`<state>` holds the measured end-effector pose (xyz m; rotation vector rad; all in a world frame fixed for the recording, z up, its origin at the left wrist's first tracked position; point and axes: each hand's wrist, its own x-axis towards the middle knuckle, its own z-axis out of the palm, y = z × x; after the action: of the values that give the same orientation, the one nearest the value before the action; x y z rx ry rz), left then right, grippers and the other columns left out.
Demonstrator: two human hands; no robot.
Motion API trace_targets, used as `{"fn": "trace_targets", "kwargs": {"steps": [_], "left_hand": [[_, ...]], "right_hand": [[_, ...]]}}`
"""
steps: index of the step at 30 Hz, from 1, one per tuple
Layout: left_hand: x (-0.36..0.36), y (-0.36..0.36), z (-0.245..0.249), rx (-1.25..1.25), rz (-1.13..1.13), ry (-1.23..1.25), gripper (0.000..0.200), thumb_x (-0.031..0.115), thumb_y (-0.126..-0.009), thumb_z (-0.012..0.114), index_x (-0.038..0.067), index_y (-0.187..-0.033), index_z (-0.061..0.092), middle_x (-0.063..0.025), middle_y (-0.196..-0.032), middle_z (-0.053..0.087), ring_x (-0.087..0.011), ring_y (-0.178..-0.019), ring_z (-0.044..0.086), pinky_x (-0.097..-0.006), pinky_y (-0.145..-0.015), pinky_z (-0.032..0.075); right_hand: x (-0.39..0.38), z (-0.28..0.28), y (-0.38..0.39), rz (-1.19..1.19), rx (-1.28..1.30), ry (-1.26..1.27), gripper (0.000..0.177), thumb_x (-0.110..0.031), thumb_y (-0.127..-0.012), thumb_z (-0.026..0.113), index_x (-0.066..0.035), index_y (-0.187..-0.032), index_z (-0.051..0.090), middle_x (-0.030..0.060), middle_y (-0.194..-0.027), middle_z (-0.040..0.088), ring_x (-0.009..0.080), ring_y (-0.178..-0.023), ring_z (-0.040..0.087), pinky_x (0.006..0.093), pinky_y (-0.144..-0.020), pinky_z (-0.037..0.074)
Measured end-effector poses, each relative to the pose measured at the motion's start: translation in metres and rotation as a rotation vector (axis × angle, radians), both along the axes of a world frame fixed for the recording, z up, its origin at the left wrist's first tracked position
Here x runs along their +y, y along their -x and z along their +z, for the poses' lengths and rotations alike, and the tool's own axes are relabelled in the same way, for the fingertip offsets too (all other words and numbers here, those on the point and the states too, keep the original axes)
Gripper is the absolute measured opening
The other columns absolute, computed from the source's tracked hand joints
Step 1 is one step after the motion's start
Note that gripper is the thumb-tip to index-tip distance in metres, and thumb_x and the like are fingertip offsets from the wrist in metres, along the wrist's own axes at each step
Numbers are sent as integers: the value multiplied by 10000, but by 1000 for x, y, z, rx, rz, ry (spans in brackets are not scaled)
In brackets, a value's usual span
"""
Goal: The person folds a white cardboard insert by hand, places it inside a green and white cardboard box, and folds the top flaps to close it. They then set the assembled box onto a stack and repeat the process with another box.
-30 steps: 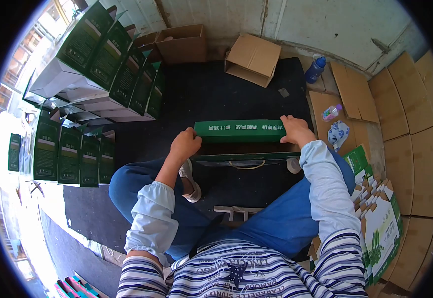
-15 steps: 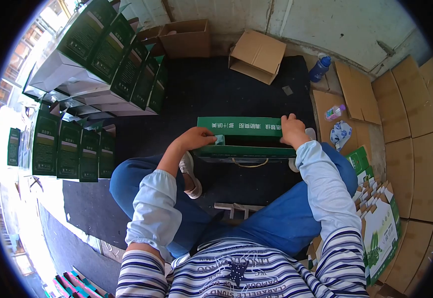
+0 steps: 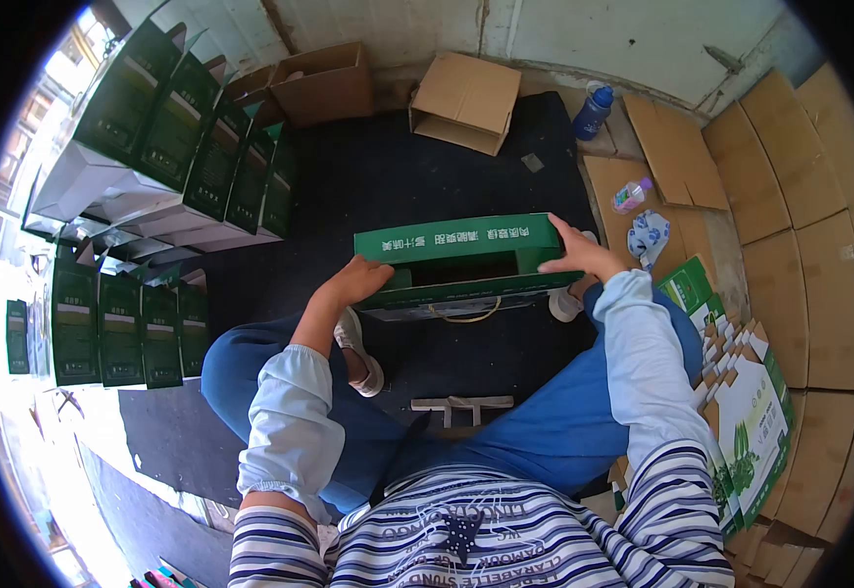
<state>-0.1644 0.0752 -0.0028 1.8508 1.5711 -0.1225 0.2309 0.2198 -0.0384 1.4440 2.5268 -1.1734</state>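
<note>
A green printed carton [image 3: 447,238] with a cord handle [image 3: 466,315] on its near side sits between my knees. Its top has a dark opening in the middle. At the carton's left end, my left hand [image 3: 356,281] has its fingers bent over the top edge. My right hand [image 3: 584,253] grips the opposite end, thumb on the near part and fingers at the far corner. The carton's inside is too dark to make out.
Several green cartons [image 3: 167,122] are stacked on the left. Flattened green-and-white cartons [image 3: 751,421] lean at my right, near brown cardboard boxes [image 3: 829,323]. A brown open box [image 3: 466,98], a blue bottle [image 3: 594,113] and a small clear bottle [image 3: 630,196] are farther off.
The view has shifted slightly. At the left end, the pale green flap that my left hand was pressing no longer stands up. My right thumb has come over the right end.
</note>
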Motion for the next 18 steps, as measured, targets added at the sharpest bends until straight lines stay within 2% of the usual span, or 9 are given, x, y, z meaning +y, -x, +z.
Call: {"fn": "trace_targets", "kwargs": {"steps": [4, 7, 9, 10, 12, 13, 15, 16, 18], "left_hand": [[2, 5, -14, 62, -83, -33, 356, 277, -931, 346, 113, -1170, 552, -92, -1195, 569, -317, -1133, 446, -364, -1007, 350], [3, 6, -15, 61, -102, -59, 380, 311, -924, 368, 80, -1149, 569, -138, -1169, 585, -332, -1093, 488, -360, -988, 372], [4, -3, -11, -5, 201, 33, 411, 335, -914, 382, 41, -1125, 577, -167, -1115, 601, -334, -1038, 534, -360, -969, 390], [3, -6, -8, -38, 355, 78, 429, 346, -909, 390, 22, -1113, 582, -181, -1088, 610, -334, -1010, 556, -359, -960, 400], [2, -4, -13, -110, 445, 13, 390, 312, -876, 409, -19, -969, 592, -233, -984, 611, -352, -973, 588, -404, -890, 434], [2, -2, -20, -146, 489, -21, 382, 296, -860, 419, -40, -896, 597, -258, -932, 611, -361, -954, 603, -427, -855, 451], [5, 16, -36, -301, 596, -33, 348, 274, -838, 467, -44, -878, 602, -252, -934, 613, -362, -929, 609, -427, -811, 474], [4, 27, -46, -380, 644, -35, 332, 264, -827, 490, -46, -868, 604, -249, -935, 614, -363, -917, 612, -427, -789, 486], [-4, 49, -66, -236, 663, -169, 251, 184, -780, 555, -39, -883, 606, -237, -928, 618, -370, -854, 621, -413, -747, 507]], "right_hand": [[-4, -6, 11, -39, -58, 26, 1200, -273, -640, 821, -105, -1467, -32, 285, -1254, 498, 398, -1150, 514, 384, -951, 409], [-1, -10, 9, -42, -103, 4, 1232, -256, -629, 825, -131, -1463, -72, 289, -1170, 555, 405, -1095, 547, 392, -920, 425], [-1, -18, 7, -35, -88, -39, 1242, -276, -619, 827, -153, -1462, -76, 289, -1122, 580, 426, -1041, 570, 420, -894, 438], [-1, -23, 4, -27, -41, -71, 1206, -234, -644, 811, -154, -1466, -67, 276, -1098, 593, 402, -1016, 587, 409, -870, 446], [-6, -30, -1, -8, 57, -135, 1137, -151, -693, 778, -154, -1474, -49, 249, -1050, 620, 355, -966, 621, 387, -822, 462], [-10, -19, 0, -67, 88, -43, 1111, -139, -701, 772, -153, -1475, -24, 249, -1054, 618, 347, -964, 624, 387, -821, 465], [-15, 2, -4, -185, 148, 145, 1058, -116, -715, 759, -151, -1478, 26, 249, -1063, 615, 332, -960, 630, 388, -819, 471], [-12, -5, -14, -206, 179, 172, 899, -20, -771, 670, -151, -1475, 126, 185, -943, 644, 247, -797, 653, 359, -682, 505], [-6, -15, -31, -279, 104, 360, 813, -7, -799, 618, -150, -1465, 173, 151, -859, 642, 214, -693, 634, 344, -589, 498]]}}
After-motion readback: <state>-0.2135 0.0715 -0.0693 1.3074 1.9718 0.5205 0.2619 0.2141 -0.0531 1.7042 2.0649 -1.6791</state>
